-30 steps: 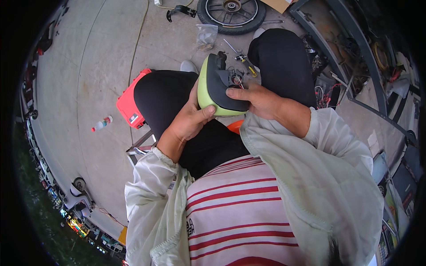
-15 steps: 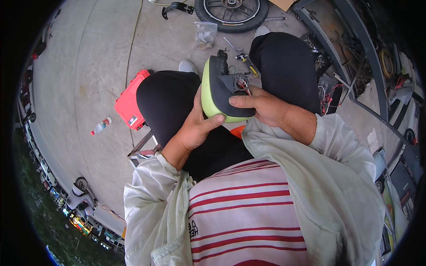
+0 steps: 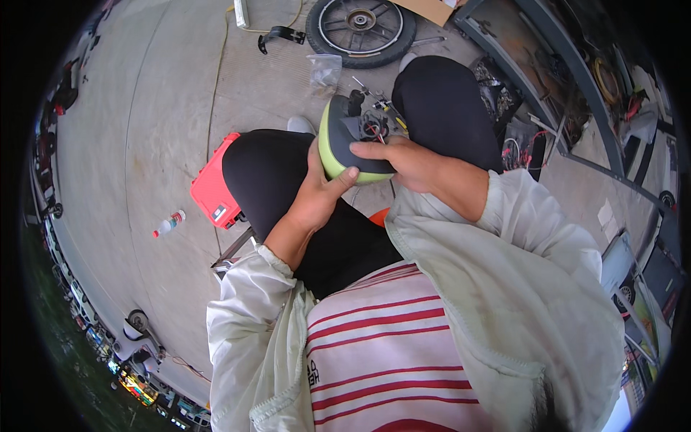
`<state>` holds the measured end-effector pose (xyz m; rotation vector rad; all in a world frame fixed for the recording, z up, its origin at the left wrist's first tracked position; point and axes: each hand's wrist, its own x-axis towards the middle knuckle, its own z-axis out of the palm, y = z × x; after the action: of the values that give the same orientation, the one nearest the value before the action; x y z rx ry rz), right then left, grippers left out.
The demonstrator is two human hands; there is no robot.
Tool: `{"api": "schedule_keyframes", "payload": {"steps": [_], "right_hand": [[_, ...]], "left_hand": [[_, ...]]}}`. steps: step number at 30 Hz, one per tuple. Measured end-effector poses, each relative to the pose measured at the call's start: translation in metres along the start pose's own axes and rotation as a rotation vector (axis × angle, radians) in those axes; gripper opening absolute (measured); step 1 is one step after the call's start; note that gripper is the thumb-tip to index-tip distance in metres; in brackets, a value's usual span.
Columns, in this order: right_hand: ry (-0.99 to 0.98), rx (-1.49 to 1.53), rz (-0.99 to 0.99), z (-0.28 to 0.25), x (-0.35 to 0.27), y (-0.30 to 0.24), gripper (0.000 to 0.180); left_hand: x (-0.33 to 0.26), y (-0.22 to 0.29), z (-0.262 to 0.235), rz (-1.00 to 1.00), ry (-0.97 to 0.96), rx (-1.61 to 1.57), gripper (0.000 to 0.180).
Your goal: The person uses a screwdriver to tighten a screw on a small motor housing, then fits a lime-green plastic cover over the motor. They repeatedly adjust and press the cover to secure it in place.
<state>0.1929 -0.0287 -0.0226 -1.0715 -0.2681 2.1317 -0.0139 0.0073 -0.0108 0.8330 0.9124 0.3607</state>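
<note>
Both hands hold a lime-green housing (image 3: 337, 140) above the knees, its open side with dark parts and wires turned rightward. The left hand (image 3: 317, 198) cups it from below, thumb up its near side; the right hand (image 3: 407, 160) clasps its lower right edge. Left of the housing lies a red case (image 3: 212, 189), farther left a bottle (image 3: 168, 224). Beyond the housing lies a wheel (image 3: 360, 29).

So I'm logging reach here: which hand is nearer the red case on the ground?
Left. The left hand grips the green housing just right of the red case; the right hand is farther right.
</note>
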Motion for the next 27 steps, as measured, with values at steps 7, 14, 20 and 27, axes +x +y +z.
{"api": "schedule_keyframes", "payload": {"steps": [7, 14, 20, 27], "right_hand": [[0.027, -0.039, 0.085, 0.000, 0.001, 0.004, 0.069], [0.043, -0.073, 0.076, 0.012, -0.026, -0.004, 0.098], [0.003, -0.302, -0.182, -0.012, -0.026, 0.019, 0.081], [0.219, -0.441, -0.328, -0.011, -0.015, 0.041, 0.072]], "left_hand": [[0.004, -0.009, 0.014, 0.086, 0.067, 0.240, 0.094], [0.014, 0.021, 0.009, -0.209, 0.172, 0.032, 0.102], [0.013, 0.028, 0.000, -0.241, 0.076, -0.191, 0.078], [0.014, 0.027, 0.020, -0.024, 0.192, -0.048, 0.063]]}}
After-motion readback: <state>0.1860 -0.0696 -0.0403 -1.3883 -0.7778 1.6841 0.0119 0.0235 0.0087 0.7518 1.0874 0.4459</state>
